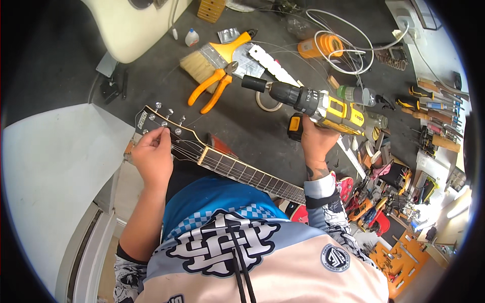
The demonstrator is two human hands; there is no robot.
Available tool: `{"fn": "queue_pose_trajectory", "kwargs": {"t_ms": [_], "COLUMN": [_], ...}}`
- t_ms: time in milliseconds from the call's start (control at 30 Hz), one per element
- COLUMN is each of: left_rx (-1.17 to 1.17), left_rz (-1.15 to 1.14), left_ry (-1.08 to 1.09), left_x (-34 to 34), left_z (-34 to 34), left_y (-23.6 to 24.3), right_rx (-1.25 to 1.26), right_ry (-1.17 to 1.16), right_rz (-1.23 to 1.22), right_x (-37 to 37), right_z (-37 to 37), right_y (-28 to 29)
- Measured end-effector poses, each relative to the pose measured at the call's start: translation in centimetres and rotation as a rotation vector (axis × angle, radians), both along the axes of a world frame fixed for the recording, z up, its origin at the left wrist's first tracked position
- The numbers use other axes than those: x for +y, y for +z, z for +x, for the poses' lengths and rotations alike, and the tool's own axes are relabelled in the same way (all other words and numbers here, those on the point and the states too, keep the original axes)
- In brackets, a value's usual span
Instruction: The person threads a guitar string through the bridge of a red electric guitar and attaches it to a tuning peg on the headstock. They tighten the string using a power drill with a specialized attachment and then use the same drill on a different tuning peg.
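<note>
Past the fingers of both hands spreads the dark table [255, 136]. The guitar [230, 165] slants across below it, its head at the left hand's [153, 151] fingertips and its neck nearer the body than the right hand's [319, 140] fingers. Those right fingers wrap the handle of the drill [316, 107], nose leftward. Beyond and right of the left fingers lie the brush [214, 56], then the pliers [219, 76]. The left thumb and fingers pinch narrowly beside a silver peg [164, 123]; whether they grip it or a string, I cannot tell.
</note>
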State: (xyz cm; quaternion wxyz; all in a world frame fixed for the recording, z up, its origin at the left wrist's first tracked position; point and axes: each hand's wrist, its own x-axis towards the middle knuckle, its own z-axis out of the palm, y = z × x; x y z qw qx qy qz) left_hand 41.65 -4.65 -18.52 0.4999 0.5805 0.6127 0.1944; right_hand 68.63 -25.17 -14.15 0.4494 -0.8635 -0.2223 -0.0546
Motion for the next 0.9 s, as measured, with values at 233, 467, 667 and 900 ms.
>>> {"fn": "queue_pose_trajectory", "kwargs": {"t_ms": [233,467,667,900], "left_rx": [0.01,-0.02,-0.006,-0.008], "left_rz": [0.024,0.194,0.157,0.21], "left_ry": [0.015,-0.043,-0.055,-0.085], "left_x": [-0.5,-0.6,-0.1,0.0], "left_z": [0.1,0.4,0.1,0.1], "left_y": [-0.3,0.0,0.5,0.7], "right_rx": [0.116,0.28,0.23,0.228], "right_ry": [0.111,0.335,0.561,0.646], "right_rz": [-0.163,-0.557,-0.953,-1.054], "right_x": [2.4,6.7,15.1,19.2], "right_z": [0.6,4.2,4.9,3.9], "right_y": [1.1,3.6,3.5,1.4]}}
